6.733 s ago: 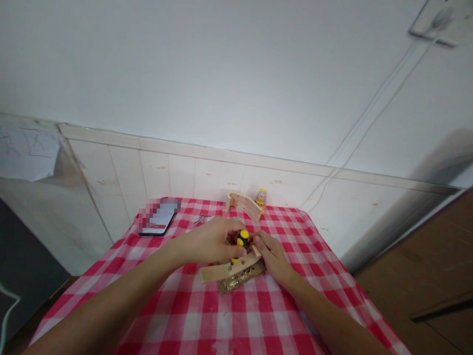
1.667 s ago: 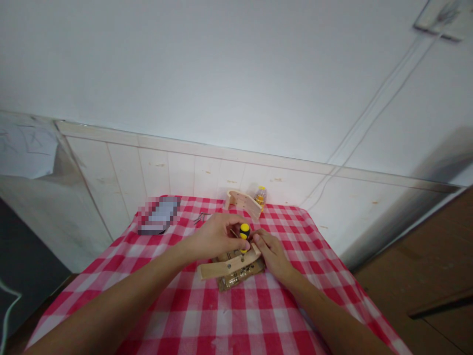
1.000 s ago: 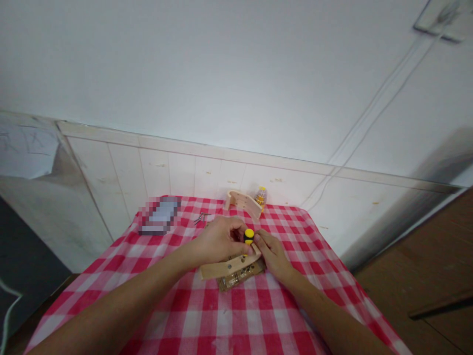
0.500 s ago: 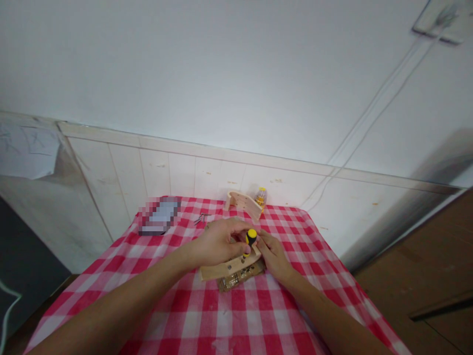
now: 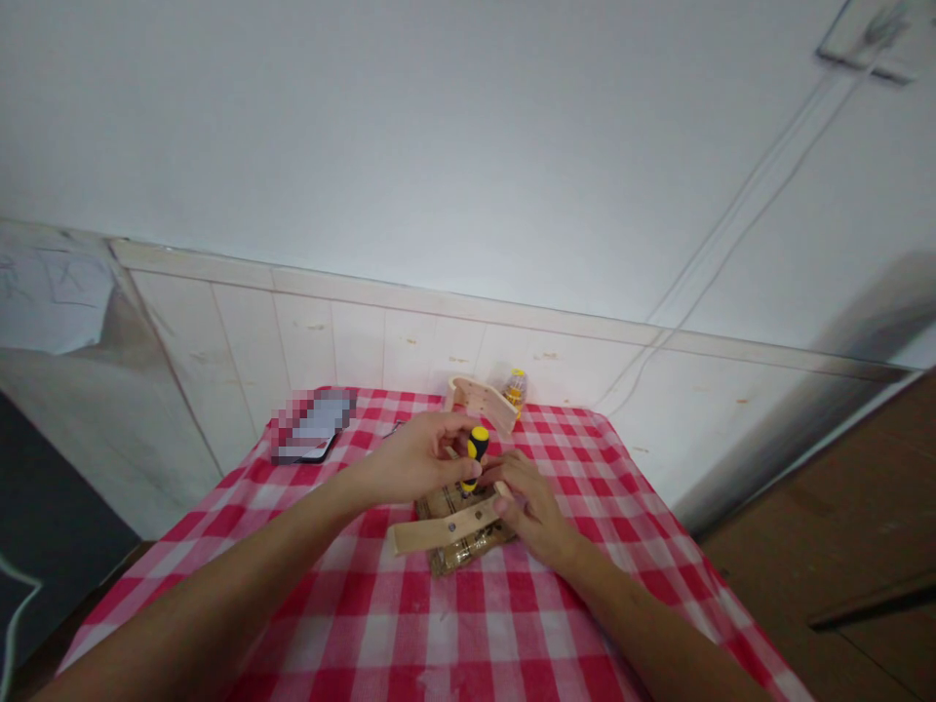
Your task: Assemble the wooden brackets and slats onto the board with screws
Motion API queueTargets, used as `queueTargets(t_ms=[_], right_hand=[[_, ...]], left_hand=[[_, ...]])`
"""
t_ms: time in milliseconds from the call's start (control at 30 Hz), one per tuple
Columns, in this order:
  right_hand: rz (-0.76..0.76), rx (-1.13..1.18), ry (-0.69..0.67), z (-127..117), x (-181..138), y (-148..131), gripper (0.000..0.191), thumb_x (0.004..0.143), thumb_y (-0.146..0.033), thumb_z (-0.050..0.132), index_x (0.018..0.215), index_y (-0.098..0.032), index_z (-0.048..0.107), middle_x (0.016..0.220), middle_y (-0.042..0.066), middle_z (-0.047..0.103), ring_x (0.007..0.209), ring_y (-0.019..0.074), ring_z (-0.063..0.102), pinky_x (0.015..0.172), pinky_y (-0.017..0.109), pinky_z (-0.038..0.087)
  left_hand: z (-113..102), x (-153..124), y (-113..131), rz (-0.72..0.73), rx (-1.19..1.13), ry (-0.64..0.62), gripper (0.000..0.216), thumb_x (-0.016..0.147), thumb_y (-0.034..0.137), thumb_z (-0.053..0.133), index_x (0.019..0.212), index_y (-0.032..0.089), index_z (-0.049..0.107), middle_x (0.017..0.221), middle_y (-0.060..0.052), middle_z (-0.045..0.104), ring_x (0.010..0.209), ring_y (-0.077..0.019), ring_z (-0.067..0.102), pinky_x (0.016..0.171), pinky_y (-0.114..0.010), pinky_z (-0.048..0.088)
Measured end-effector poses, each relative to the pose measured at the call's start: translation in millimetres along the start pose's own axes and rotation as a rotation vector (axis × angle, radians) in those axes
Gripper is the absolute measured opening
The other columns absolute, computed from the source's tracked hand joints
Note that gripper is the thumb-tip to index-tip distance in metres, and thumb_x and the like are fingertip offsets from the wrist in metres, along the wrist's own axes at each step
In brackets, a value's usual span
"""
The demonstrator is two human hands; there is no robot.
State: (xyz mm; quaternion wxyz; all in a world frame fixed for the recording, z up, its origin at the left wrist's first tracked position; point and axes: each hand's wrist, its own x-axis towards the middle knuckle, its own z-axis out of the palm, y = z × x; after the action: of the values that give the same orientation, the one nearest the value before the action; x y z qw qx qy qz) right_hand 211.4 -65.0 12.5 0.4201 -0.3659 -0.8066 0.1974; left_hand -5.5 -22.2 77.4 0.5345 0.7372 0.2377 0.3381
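Note:
My left hand (image 5: 413, 460) grips a small screwdriver with a yellow and black handle (image 5: 476, 450), held upright with its tip down over a curved wooden strip (image 5: 433, 531). My right hand (image 5: 527, 505) pinches the right end of that strip and steadies it. Under the strip lies a woven brown panel (image 5: 460, 552). All of this rests on a red and white checked tablecloth (image 5: 453, 624).
A second curved wooden piece (image 5: 483, 402) and a small yellow-capped bottle (image 5: 516, 388) stand at the table's far edge by the wall. A phone (image 5: 311, 437) lies at the far left. The table's right edge drops to a brown floor (image 5: 840, 556).
The screwdriver has lifted and shifted slightly left, away from the strip's right end. My right hand has slid down along the strip's end. The small metal parts beside the phone are now hidden by my left hand.

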Motion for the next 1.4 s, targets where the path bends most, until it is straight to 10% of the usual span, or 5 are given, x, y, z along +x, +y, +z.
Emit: queueTargets(t_ms=[433, 1400], right_hand=[[0.191, 0.27, -0.185, -10.4, 3.1, 5.4, 0.042, 0.074, -0.057, 0.084, 0.094, -0.021, 0.075, 0.118, 0.01, 0.068, 0.112, 0.0294, 0.063, 0.094, 0.042, 0.051], [0.194, 0.214, -0.167, -6.9, 1.5, 6.4, 0.046, 0.071, -0.062, 0.084, 0.088, -0.02, 0.074, 0.113, 0.01, 0.067, 0.106, 0.0285, 0.064, 0.088, 0.04, 0.053]], left_hand=[[-15.7, -3.6, 11.6, -0.043, 0.004, -0.161, 0.024, 0.076, 0.024, 0.075, 0.097, 0.015, 0.067, 0.091, -0.005, 0.072, 0.082, -0.0189, 0.067, 0.074, -0.029, 0.053], [-17.1, -7.0, 2.7, -0.111, 0.109, -0.199, 0.03, 0.068, 0.025, 0.081, 0.092, 0.018, 0.065, 0.086, 0.0, 0.069, 0.08, -0.0171, 0.066, 0.068, -0.026, 0.049]])
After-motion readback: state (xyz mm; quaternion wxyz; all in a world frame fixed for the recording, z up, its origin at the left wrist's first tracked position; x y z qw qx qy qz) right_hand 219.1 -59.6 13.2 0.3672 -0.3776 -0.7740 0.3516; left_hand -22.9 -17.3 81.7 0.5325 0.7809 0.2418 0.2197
